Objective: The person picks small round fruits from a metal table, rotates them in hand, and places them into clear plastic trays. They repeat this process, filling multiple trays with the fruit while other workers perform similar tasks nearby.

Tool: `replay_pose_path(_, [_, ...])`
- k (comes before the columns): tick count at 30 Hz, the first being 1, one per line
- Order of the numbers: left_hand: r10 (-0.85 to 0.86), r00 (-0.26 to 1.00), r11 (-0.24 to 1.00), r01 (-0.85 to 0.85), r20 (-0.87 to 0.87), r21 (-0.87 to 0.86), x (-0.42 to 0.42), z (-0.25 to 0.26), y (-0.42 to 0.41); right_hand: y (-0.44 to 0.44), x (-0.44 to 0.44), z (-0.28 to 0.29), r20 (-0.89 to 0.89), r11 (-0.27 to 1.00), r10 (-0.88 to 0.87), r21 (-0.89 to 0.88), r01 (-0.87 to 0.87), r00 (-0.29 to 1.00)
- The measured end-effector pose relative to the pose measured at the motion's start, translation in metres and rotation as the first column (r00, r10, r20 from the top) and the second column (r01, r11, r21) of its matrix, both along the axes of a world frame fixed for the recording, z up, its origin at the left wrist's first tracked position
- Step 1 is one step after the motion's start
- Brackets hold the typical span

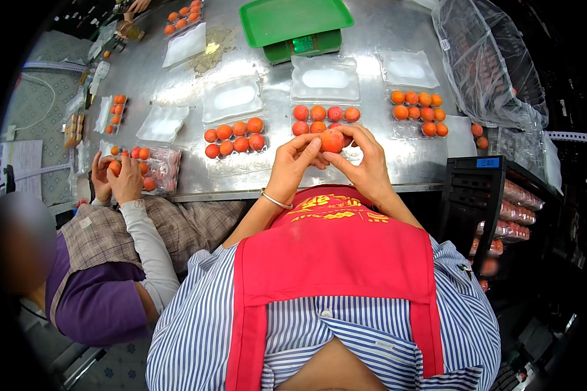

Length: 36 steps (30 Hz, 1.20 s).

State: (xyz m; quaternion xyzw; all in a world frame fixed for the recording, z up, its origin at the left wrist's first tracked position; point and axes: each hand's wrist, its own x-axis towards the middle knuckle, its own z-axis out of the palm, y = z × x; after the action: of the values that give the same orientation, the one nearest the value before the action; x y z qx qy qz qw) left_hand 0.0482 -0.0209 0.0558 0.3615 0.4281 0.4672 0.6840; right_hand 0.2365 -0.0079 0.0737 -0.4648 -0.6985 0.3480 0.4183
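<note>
Between the fingertips of both hands is one round orange-red fruit (332, 141). My left hand (297, 159) grips its left side, and my right hand (364, 155) holds it from the right. Just beyond them lies an open clear plastic clamshell tray with red-orange fruits (318, 113) in rows; the hands hide its near part. Its lid, with a white pad (326, 78), is folded back. A similar open tray of fruits (240, 128) sits to the left. Another, holding fruits (414, 113) and some bare cells, is to the right.
A green scale (296, 24) stands at the back of the metal table (176, 90). Clear plastic bagging (484, 63) and a black crate (474, 171) are at right. At left a co-worker's hands (122, 178) hold a fruit beside another tray.
</note>
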Motion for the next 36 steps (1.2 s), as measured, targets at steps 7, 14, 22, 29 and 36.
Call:
replay_pose_path(7, [-0.010,1.000,1.000,0.011,-0.026,0.018,-0.001,-0.003,0.000,-0.002,-0.002,-0.005,-0.057,0.999,-0.008,-0.035,0.006,0.998])
replay_pose_path(14, [0.039,0.998,0.998,-0.037,-0.052,0.043,0.005,0.004,-0.002,-0.003,-0.003,0.000,-0.011,0.999,-0.023,-0.030,0.022,1.000])
replay_pose_path(22, [-0.032,1.000,1.000,0.032,0.000,0.000,0.002,0.000,-0.002,-0.004,-0.002,0.002,0.002,0.999,0.005,-0.037,-0.005,1.000])
replay_pose_path(29, [0.019,0.980,0.996,0.000,0.200,-0.094,0.001,0.000,-0.002,-0.004,-0.003,0.006,-0.005,1.000,0.026,0.009,-0.026,1.000])
replay_pose_path(36, [-0.020,0.908,0.993,0.066,0.419,-0.094,-0.002,-0.005,0.001,-0.004,-0.002,0.005,-0.090,0.997,0.075,-0.019,-0.077,0.993])
